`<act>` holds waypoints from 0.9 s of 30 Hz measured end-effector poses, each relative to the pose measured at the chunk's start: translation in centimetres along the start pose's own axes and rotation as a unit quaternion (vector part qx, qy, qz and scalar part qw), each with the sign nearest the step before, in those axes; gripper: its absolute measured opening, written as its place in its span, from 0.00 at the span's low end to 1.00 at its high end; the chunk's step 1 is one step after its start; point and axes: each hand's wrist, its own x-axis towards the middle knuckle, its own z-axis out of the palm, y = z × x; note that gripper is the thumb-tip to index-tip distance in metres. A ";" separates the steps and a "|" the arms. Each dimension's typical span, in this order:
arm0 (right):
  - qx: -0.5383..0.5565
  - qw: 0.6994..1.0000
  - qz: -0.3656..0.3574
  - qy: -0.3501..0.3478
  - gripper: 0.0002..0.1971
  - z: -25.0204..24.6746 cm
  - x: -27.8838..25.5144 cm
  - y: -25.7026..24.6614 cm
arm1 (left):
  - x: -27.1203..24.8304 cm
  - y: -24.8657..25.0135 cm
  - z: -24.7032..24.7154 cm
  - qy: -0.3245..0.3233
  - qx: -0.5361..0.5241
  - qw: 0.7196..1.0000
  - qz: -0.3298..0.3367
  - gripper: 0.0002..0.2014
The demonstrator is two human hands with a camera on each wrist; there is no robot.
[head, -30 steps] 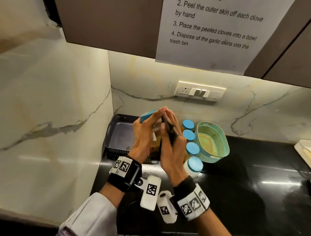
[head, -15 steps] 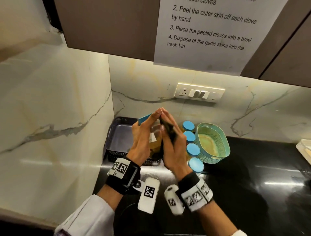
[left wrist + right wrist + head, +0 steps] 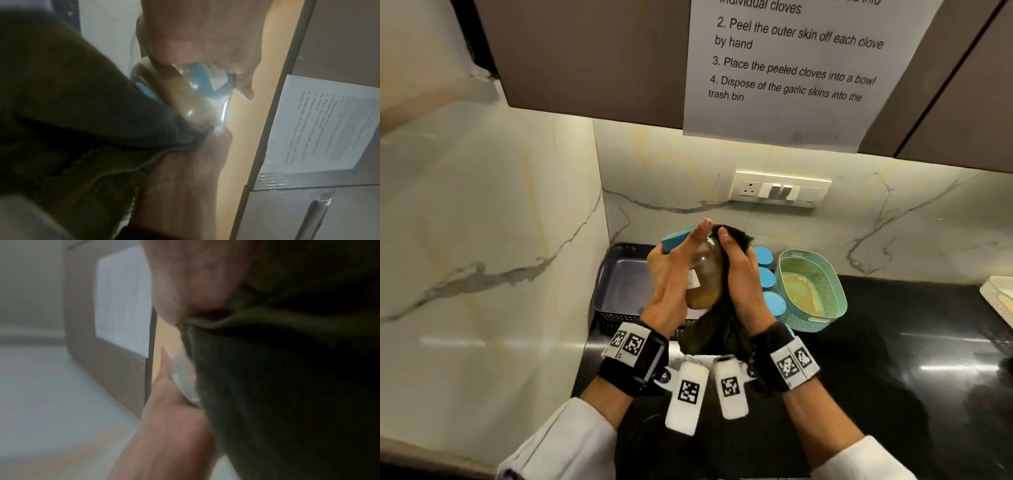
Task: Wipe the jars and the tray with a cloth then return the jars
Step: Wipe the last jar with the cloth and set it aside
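The left hand [image 3: 671, 274] grasps a glass jar [image 3: 705, 277] with a blue lid [image 3: 677, 237], holding it tilted in the air above the worktop [image 3: 893, 359], forefinger stretched along the glass up to the lid. The right hand [image 3: 744, 274] grips a dark cloth [image 3: 717, 329] and presses it against the jar's right side, thumb tip at the top; the cloth's loose end hangs down between the wrists. Below the hands, in the worktop's back left corner, sits the dark tray [image 3: 619, 284]. Just to its right, three more blue-lidded jars [image 3: 774, 303] stand in a row, and beside them a teal basket [image 3: 811, 291]. A printed sheet [image 3: 791, 68] hangs from the cabinet above.
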 end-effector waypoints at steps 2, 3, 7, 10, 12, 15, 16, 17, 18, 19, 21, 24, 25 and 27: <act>-0.041 0.995 -0.087 0.018 0.13 0.8 -1.4 0.3 | 0.1 0.5 0.1 -0.015 0.002 1.000 -0.003 0.27; -0.067 0.983 -0.169 0.017 0.16 1.0 -2.2 1.2 | 0.4 0.6 0.1 -0.023 0.000 1.000 -0.004 0.29; -0.176 0.927 -0.330 -0.042 0.22 0.3 -2.4 3.7 | 0.4 0.6 -0.2 -0.025 -0.015 1.000 -0.001 0.41; -0.040 0.990 -0.136 -0.006 0.16 0.0 -0.2 0.9 | -0.1 0.8 0.3 -0.019 0.007 1.000 -0.002 0.28; 0.032 0.999 0.005 0.024 0.15 0.0 0.5 -0.3 | -0.3 1.2 0.6 -0.028 0.014 1.000 0.001 0.21; -0.024 0.993 -0.103 0.044 0.15 1.0 -1.7 0.3 | -0.2 1.9 0.7 -0.046 0.020 0.999 0.005 0.31; -0.047 0.983 -0.174 0.030 0.18 1.3 -2.7 0.9 | 0.2 2.1 0.6 -0.049 0.020 0.999 0.006 0.35; -0.090 0.968 -0.234 0.011 0.21 1.2 -3.3 1.9 | 0.4 2.1 0.4 -0.051 0.019 0.998 0.009 0.37; -0.132 0.954 -0.270 -0.006 0.22 1.1 -3.4 2.9 | 0.7 2.0 0.2 -0.054 0.018 0.998 0.012 0.38; -0.141 0.951 -0.275 -0.018 0.23 1.0 -2.9 3.1 | 0.9 1.9 0.0 -0.056 0.023 0.998 0.015 0.38; -0.091 0.977 -0.192 -0.012 0.20 0.6 -1.0 1.9 | 0.9 1.7 0.2 -0.046 0.040 0.998 0.026 0.37; 0.021 1.000 0.003 0.020 0.17 0.3 0.8 -0.6 | 0.4 2.1 0.8 -0.038 0.045 0.998 0.017 0.38; 0.015 1.000 -0.003 0.021 0.17 0.6 0.5 -0.8 | 0.5 2.3 0.9 -0.043 0.044 0.998 0.018 0.40; -0.004 0.995 -0.101 0.018 0.18 1.1 -0.7 0.2 | 0.9 2.9 1.0 -0.051 0.042 0.998 0.022 0.40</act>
